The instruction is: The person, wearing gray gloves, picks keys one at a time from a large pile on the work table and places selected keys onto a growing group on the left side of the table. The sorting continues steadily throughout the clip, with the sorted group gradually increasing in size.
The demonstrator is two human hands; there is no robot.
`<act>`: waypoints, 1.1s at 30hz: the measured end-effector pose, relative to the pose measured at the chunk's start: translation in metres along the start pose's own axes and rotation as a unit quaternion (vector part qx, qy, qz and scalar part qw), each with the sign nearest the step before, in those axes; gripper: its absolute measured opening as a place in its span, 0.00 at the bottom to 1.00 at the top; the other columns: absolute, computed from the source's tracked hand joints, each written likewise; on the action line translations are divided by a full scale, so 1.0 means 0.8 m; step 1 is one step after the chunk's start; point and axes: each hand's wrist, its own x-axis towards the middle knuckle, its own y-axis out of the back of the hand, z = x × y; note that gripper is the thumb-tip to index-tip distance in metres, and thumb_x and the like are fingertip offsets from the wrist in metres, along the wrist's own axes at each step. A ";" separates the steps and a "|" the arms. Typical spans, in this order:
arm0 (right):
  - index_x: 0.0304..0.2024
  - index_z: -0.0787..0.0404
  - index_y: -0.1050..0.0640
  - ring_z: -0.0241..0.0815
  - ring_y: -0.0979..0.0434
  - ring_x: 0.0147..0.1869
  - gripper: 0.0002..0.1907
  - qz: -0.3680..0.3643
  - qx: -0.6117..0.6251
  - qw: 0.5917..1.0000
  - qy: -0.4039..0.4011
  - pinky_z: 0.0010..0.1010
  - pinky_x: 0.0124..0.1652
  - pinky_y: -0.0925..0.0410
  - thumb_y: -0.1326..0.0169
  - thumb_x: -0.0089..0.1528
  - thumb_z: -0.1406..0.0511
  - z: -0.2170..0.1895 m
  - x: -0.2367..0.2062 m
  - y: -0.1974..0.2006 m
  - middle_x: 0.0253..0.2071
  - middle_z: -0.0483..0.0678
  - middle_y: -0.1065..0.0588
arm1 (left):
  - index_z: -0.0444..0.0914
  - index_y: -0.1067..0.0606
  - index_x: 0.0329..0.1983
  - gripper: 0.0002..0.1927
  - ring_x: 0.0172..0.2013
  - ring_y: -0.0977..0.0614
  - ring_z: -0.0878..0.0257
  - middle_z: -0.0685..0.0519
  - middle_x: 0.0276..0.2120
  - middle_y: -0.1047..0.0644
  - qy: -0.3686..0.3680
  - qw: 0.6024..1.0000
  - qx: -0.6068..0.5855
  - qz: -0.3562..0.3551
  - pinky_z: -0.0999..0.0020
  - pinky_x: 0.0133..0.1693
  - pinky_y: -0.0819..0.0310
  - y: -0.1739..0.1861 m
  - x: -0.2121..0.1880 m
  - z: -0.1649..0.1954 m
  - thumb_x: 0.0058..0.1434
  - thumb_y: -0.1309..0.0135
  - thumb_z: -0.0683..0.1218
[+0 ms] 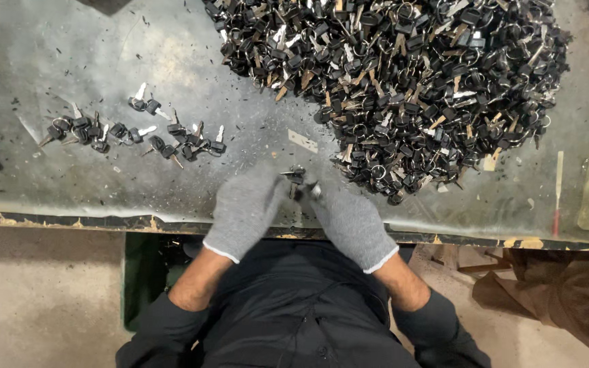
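Gloves dull the touch: left hand (245, 210) and right hand (350, 219) pinch one key (297, 174) at frame centre; it could slip into the pile (403, 88) upper right.

One head camera looks steeply down, close over the worktable (138, 54).

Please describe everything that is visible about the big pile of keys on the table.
The big pile of keys fills the far right part of the worn grey table. It holds very many small keys with black, plastic-looking heads, silver or brass-coloured blades and metal rings, tangled loosely. Its top runs out of view. Its near edge lies close to the gloved right hand.
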 end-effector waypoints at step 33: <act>0.47 0.68 0.30 0.61 0.18 0.32 0.17 0.049 0.068 0.995 0.052 0.48 0.29 0.27 0.47 0.66 0.59 0.001 0.024 0.010 0.29 0.60 0.22 | 0.37 0.23 0.41 0.08 0.40 0.20 0.46 0.45 0.34 0.22 -0.148 0.984 -0.003 0.097 0.50 0.44 0.30 -0.054 0.024 -0.015 0.58 0.44 0.41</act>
